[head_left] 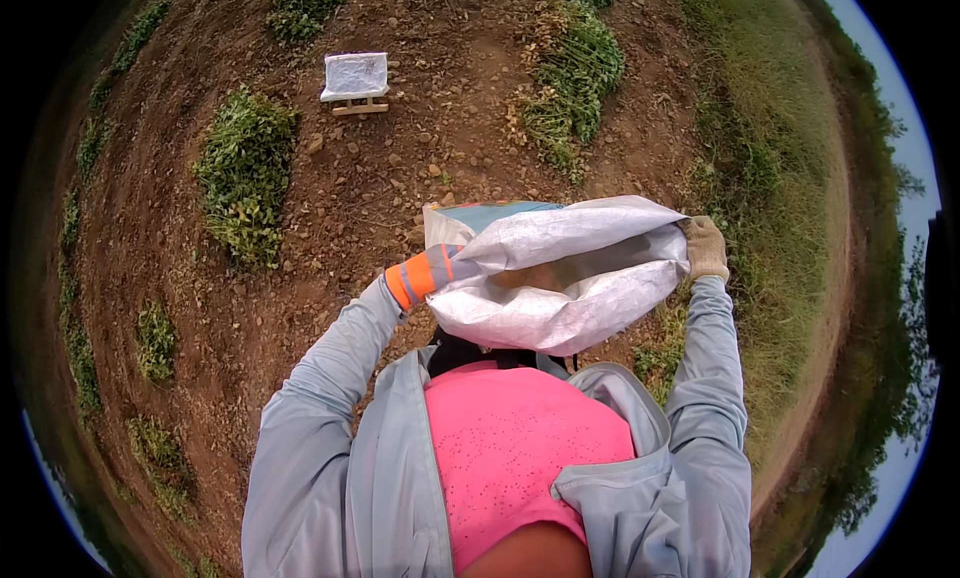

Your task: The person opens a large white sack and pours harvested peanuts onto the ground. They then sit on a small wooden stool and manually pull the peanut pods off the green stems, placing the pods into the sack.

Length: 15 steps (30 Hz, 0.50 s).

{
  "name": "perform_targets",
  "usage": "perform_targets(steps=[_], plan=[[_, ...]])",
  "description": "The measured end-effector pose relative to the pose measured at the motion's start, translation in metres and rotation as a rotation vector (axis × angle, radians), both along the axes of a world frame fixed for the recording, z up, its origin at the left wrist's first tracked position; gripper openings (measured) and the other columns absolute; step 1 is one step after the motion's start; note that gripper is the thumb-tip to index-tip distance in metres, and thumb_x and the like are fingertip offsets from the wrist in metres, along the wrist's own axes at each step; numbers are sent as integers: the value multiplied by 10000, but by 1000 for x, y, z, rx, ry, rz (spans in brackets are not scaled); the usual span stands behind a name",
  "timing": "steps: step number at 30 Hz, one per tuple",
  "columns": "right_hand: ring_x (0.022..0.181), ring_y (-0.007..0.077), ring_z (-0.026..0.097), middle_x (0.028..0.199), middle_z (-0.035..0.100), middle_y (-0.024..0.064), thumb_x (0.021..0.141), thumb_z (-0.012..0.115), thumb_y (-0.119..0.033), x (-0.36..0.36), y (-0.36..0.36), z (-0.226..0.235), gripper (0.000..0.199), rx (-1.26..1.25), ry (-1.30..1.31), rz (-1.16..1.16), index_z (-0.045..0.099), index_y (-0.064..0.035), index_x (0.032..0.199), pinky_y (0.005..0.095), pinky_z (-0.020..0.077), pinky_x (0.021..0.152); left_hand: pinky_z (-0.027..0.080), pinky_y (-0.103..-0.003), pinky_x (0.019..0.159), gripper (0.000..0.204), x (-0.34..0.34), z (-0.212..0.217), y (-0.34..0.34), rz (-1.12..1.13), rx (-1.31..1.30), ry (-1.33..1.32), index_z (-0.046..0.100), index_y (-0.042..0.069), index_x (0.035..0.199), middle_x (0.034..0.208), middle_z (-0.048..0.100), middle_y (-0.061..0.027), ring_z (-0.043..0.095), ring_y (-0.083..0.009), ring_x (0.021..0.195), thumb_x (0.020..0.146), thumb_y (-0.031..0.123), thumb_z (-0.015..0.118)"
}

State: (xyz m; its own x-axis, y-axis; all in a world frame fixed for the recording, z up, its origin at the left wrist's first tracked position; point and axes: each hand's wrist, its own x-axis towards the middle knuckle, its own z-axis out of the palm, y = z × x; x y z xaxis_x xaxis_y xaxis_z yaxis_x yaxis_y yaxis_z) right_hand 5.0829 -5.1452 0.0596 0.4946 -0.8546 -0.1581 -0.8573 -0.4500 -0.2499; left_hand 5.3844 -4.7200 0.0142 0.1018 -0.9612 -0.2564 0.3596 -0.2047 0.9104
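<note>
A white woven sack (pixel 555 318) is held up in front of my body, its mouth spread wide between both hands. My left hand (pixel 425 275), in an orange and grey glove, grips the left side of the rim; its fingertips are hidden behind the fabric. On the right, my right hand (pixel 706 248) in a tan glove is closed round the other end of the rim. A blue printed patch (pixel 490 213) shows on the sack's far outer side. The inside is shadowed, and I cannot make out what it holds.
A low wooden stool (pixel 360 106) with a white cover (pixel 355 76) stands ahead on brown, stony soil. Heaps of pulled green plants lie at the left (pixel 245 178) and the far right (pixel 570 83). A grassy strip (pixel 770 208) runs along the right.
</note>
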Motion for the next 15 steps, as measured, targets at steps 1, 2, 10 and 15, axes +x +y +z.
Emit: perform_targets(steps=[1,2,10,15], plan=[[894,257,611,1001,661,121,837,605,-436,34,25,8,406,71,-55,-104,621,-88,1046,362,449,767,485,-262,709,322,5,1,6,49,105,25,608,31,1125,913,649,-16,581,-83,809,878,236,594],[852,231,607,911,662,102,852,597,-441,61,50,22,383,44,-140,-98,616,-107,1037,341,453,748,482,-266,707,319,10,4,8,94,201,52,609,33,1122,908,643,-14,576,-84,809,874,233,596],[1105,266,503,1262,482,128,898,498,-503,164,119,14,607,1154,-448,-349,368,-106,1338,424,436,893,456,-295,605,252,-7,-54,-34,618,243,-308,634,41,939,818,657,-102,609,-145,721,836,270,626],[1148,323,468,1307,464,203,847,518,-558,220,96,-69,757,926,-121,-413,403,18,1326,429,387,933,464,-381,630,409,-5,-68,-76,407,276,-666,601,14,949,841,643,-206,631,-326,759,824,402,635]])
